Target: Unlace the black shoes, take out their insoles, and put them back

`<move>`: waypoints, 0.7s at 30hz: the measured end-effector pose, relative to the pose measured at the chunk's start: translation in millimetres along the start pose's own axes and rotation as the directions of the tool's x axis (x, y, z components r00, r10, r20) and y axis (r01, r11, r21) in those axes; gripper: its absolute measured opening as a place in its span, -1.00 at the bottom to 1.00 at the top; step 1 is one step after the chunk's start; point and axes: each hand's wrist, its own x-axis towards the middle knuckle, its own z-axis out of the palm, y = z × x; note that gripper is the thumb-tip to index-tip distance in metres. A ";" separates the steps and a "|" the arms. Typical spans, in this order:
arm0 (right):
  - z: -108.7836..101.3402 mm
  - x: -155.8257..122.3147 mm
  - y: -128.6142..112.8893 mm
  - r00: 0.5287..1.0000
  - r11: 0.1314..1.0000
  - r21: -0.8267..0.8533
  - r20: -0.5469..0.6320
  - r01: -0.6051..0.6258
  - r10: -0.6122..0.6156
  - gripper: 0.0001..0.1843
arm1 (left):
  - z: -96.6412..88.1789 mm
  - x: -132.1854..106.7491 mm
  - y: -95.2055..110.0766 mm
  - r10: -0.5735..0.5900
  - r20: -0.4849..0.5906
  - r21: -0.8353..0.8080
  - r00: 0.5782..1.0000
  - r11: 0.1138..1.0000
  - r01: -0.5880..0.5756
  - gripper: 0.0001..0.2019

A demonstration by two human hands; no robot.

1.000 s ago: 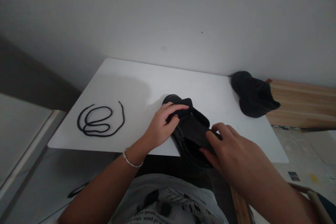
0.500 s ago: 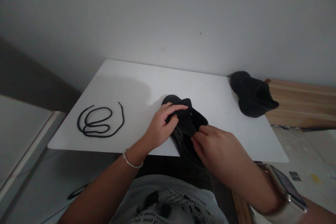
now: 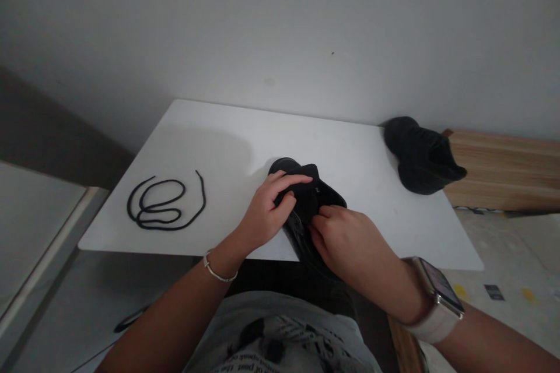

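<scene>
A black shoe lies at the near edge of the white table, its heel hanging over the edge toward me. My left hand grips the shoe's tongue and upper from the left. My right hand covers the shoe's opening from the right, its fingers pressed onto the dark material; a watch sits on that wrist. A loose black shoelace lies coiled on the table's left part, well clear of both hands.
A second black shoe rests at the table's far right corner, next to a wooden board. A white wall stands behind the table. Floor shows to the left and right.
My right hand has slid left and forward along the shoe, from its heel end to its middle opening. The left hand and the shoelace have stayed put.
</scene>
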 end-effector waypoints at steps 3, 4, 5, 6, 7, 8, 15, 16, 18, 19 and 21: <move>0.6 0.2 1.2 0.999 0.999 -0.012 0.024 0.041 -0.041 -0.77 | -0.2 0.0 0.4 -0.002 0.007 0.004 1.000 1.000 0.002 -0.62; 0.2 0.3 1.2 0.998 0.998 -0.017 0.033 0.057 -0.056 -0.77 | -0.2 0.2 0.6 -0.002 0.009 0.006 1.000 1.000 0.002 -0.62; -0.5 0.3 1.0 0.996 0.997 -0.023 0.042 0.073 -0.072 -0.77 | -0.2 0.3 0.8 -0.002 0.012 0.008 1.000 1.000 0.002 -0.62; -1.4 0.1 0.6 0.995 0.996 -0.029 0.051 0.090 -0.088 -0.77 | -0.2 0.6 1.1 -0.001 0.012 0.009 1.000 1.000 0.001 -0.62; -2.6 -0.2 0.1 0.993 0.994 -0.035 0.060 0.106 -0.103 -0.77 | -0.3 0.8 1.4 -0.002 0.012 0.011 1.000 1.000 0.002 -0.62; -3.8 -0.9 -0.2 0.991 0.992 -0.039 0.068 0.119 -0.117 -0.76 | -0.4 1.0 1.7 -0.004 0.010 0.013 1.000 1.000 0.004 -0.63; -9.6 -9.6 15.2 0.985 0.984 -0.052 0.007 0.172 -0.172 -0.75 | -0.8 0.8 1.6 0.002 0.012 0.027 1.000 1.000 -0.003 -0.62; -10.1 -10.7 19.6 0.980 0.980 -0.032 -0.028 0.196 -0.197 -0.74 | -0.8 0.7 1.4 0.004 0.013 0.025 1.000 1.000 -0.004 -0.62; -10.5 -12.0 27.2 0.964 0.966 0.019 -0.075 0.257 -0.255 -0.70 | -0.7 0.6 1.0 0.001 0.014 0.023 1.000 1.000 -0.001 -0.63; -9.9 -12.2 30.0 0.955 0.956 0.047 -0.075 0.290 -0.286 -0.69 | -0.6 0.6 0.9 -0.002 0.012 0.025 1.000 1.000 0.002 -0.63; -6.9 -11.8 33.0 0.936 0.930 0.106 -0.033 0.353 -0.351 -0.70 | -0.7 0.8 0.9 0.000 0.011 0.027 1.000 1.000 0.000 -0.63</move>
